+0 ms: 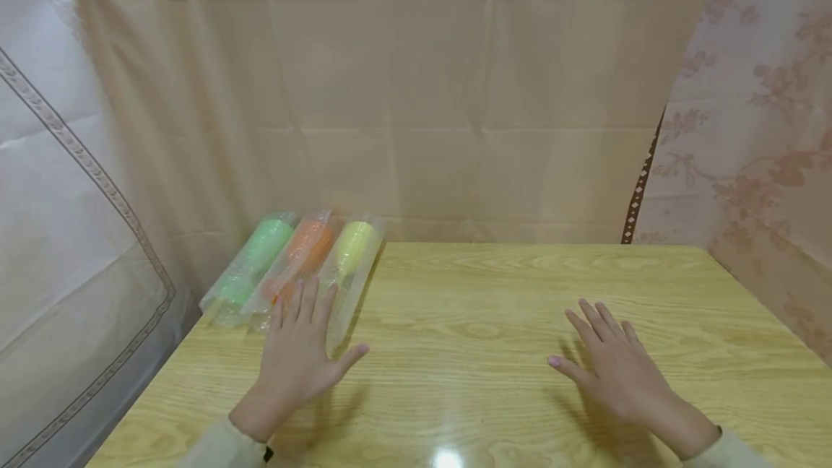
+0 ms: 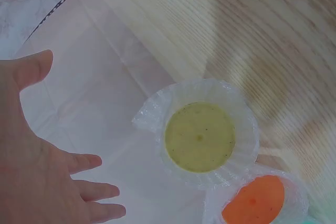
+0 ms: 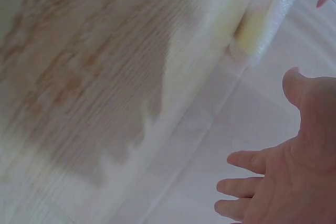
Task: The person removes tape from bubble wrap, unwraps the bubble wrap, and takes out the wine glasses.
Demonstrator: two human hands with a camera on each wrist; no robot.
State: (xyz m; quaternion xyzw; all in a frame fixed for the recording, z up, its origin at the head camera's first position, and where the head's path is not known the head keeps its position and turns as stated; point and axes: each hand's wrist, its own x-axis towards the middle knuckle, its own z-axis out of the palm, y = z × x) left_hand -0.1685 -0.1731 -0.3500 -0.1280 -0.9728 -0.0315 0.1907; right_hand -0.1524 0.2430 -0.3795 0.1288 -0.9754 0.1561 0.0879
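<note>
Three bubble-wrapped rolls lie side by side at the table's left rear: a green one (image 1: 253, 258), an orange one (image 1: 302, 255) and a yellow one (image 1: 354, 244). My left hand (image 1: 295, 360), fingers straight and thumb spread, hovers in front of them; its fingertips overlap the orange and yellow wraps in the head view. Round, flat ends of the yellow roll (image 2: 199, 137) and the orange roll (image 2: 254, 200) face the left wrist camera. My right hand (image 1: 617, 370), fingers spread and holding nothing, is above the right part of the table.
The wood-grain table (image 1: 468, 309) has its rear edge against a beige cloth (image 1: 442, 107). A pale cloth with a patterned band (image 1: 78, 165) hangs on the left, and a floral cloth (image 1: 760, 114) on the right. Light reflects off the table's front.
</note>
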